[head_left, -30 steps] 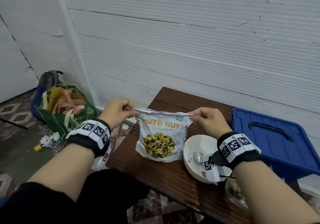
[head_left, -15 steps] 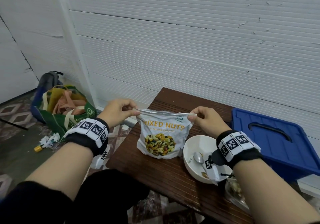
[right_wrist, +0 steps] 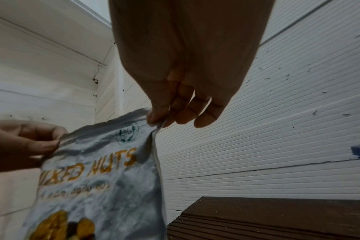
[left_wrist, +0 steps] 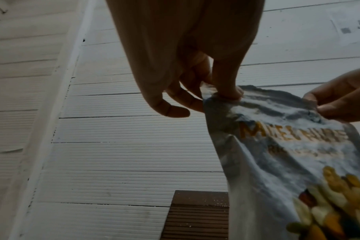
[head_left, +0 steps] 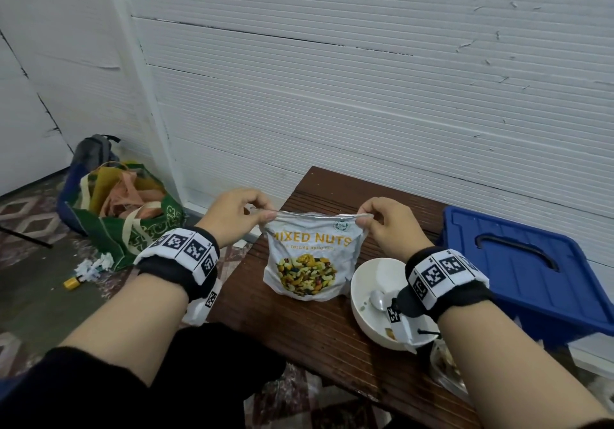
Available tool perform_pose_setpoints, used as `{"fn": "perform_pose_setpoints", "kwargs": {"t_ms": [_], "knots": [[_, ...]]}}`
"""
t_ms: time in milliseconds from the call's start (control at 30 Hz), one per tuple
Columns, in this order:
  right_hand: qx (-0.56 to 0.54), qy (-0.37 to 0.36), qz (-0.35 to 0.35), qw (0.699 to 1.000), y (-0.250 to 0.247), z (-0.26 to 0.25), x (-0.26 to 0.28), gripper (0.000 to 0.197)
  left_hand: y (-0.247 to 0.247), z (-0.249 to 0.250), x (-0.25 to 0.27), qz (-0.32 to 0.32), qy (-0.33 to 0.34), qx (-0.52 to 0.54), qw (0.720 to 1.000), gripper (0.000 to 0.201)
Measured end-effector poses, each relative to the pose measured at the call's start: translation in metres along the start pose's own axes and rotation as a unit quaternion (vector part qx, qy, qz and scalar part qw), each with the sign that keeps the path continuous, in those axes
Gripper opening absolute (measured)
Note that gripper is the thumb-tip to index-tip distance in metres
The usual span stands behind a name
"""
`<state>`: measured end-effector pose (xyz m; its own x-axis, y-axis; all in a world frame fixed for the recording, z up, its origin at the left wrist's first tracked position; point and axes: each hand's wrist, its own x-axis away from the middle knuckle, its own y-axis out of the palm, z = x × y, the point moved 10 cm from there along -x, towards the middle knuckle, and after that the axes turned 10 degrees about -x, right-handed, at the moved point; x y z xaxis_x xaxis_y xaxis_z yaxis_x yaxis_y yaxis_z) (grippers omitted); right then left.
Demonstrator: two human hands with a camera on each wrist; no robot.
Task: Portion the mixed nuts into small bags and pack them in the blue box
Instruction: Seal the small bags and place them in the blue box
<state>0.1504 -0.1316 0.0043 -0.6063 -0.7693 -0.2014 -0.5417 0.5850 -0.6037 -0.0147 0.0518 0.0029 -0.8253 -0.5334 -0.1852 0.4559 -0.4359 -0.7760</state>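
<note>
The first letter on the white foil mixed-nuts pouch [head_left: 310,256] is covered by the left hand [head_left: 232,217], and the small line under the title is too blurry to read. The metal spoon [head_left: 378,299] in the white ceramic bowl [head_left: 365,282] has its handle behind the right wrist. The blue plastic lidded box [head_left: 518,276] runs off the right edge.

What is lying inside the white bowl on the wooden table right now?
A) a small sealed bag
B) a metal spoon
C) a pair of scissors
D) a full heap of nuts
B: the head view shows a shiny metal spoon resting inside the round white bowl, which otherwise holds only a few crumbs, beside the white mixed nuts pouch.
</note>
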Motion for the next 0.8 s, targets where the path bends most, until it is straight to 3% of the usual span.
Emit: {"fn": "perform_pose_setpoints", "kwargs": {"t_ms": [233,333,467,633,800], "knots": [[0.042,-0.031,-0.026,0.998,0.012,-0.012,-0.001,0.005,0.010,0.014,0.000,-0.031,0.014,0.019,0.999,0.006],[0.048,-0.040,-0.022,0.998,0.014,-0.020,-0.003,0.012,0.015,0.030,-0.001,-0.031,0.053,-0.003,0.998,0.007],[0.065,-0.033,-0.025,0.997,0.017,-0.020,-0.006,0.028,0.015,0.030,-0.006,0.003,0.047,-0.029,0.998,0.015],[0.091,-0.037,-0.039,0.994,0.024,-0.030,-0.003,0.009,0.016,0.038,-0.004,-0.004,0.069,-0.037,0.997,0.007],[0.118,-0.042,-0.020,0.992,0.031,-0.039,-0.007,0.014,0.022,0.043,-0.006,0.025,0.094,-0.083,0.992,0.009]]}}
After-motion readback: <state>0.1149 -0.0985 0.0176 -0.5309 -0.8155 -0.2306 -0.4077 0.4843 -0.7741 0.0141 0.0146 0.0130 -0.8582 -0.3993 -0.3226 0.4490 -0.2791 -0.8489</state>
